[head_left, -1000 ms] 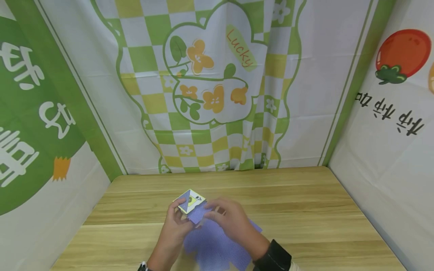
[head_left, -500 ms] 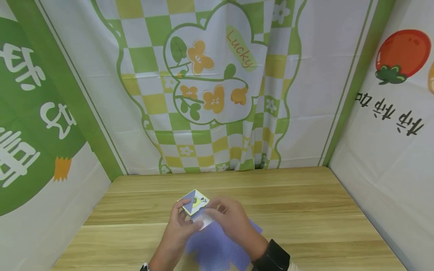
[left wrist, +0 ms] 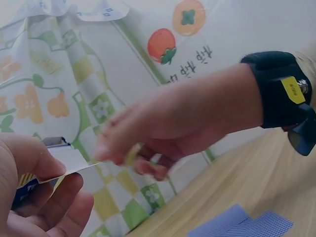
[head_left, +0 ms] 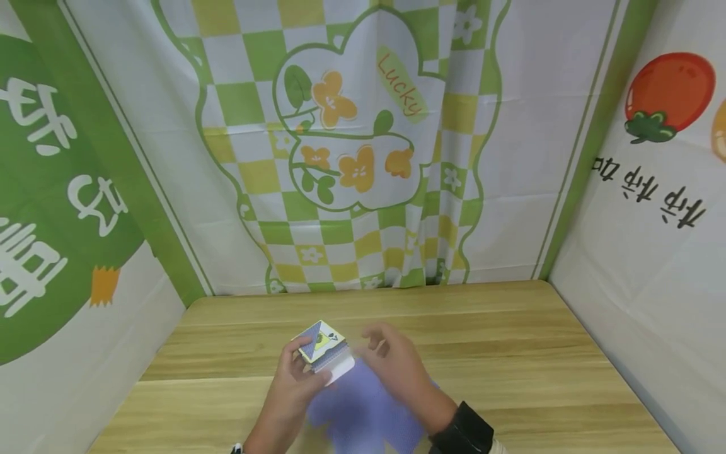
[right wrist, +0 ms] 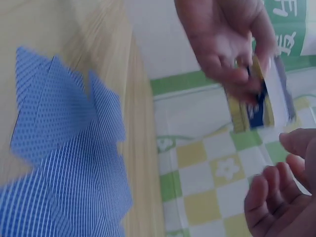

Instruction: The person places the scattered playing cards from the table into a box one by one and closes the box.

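My left hand (head_left: 292, 381) grips a small playing-card box (head_left: 324, 340), its top printed with an ace and a blue-purple corner. The box's white flap (head_left: 341, 368) stands folded out, with the thumb on it in the left wrist view. My right hand (head_left: 399, 366) hovers just right of the flap, its fingers loosely bent and holding nothing. In the right wrist view the right fingers (right wrist: 269, 190) are apart from the box's yellow and blue side (right wrist: 256, 112). Below both hands lie spread playing cards (head_left: 363, 410), blue-patterned backs up.
The cards lie on a wooden table (head_left: 510, 353) near its front. A green and white checkered cloth (head_left: 351, 246) hangs behind the table's back edge. Printed cloth walls stand at the left (head_left: 68, 189) and right (head_left: 635, 252).
The box's flap has been pulled out, so its white inner side shows. My right hand has let go of it and drawn off to the right.
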### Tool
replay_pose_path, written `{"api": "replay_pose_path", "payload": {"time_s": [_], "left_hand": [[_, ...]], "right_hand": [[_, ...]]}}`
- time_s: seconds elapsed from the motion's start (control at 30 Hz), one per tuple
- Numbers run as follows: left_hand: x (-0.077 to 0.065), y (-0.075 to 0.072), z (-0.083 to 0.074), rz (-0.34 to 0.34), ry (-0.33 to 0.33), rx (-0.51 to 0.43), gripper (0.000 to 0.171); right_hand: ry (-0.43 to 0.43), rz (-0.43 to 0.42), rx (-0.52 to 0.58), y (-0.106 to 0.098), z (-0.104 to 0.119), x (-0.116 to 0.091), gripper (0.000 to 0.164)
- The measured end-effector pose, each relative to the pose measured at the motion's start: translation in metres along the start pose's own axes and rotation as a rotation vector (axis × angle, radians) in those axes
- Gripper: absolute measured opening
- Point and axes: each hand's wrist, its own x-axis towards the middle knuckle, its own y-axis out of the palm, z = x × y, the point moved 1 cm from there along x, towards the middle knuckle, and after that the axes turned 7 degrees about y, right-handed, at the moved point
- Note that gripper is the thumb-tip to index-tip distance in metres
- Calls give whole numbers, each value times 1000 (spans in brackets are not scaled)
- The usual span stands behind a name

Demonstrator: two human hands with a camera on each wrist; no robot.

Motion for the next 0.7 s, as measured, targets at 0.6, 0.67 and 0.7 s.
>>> {"api": "replay_pose_path", "payload": {"time_s": [0.6, 0.67, 0.7], "left_hand": [[-1, -33, -9, -40, 31, 73, 72], [-2, -34, -9, -41, 44, 73, 71], [-3, -35, -9, -40, 49, 74, 71]], "right_hand": [[115, 223, -343, -69, -91, -15, 64], [106, 215, -372, -72, -96, -17, 67], [105, 208, -381, -73, -98, -18, 68]]}}
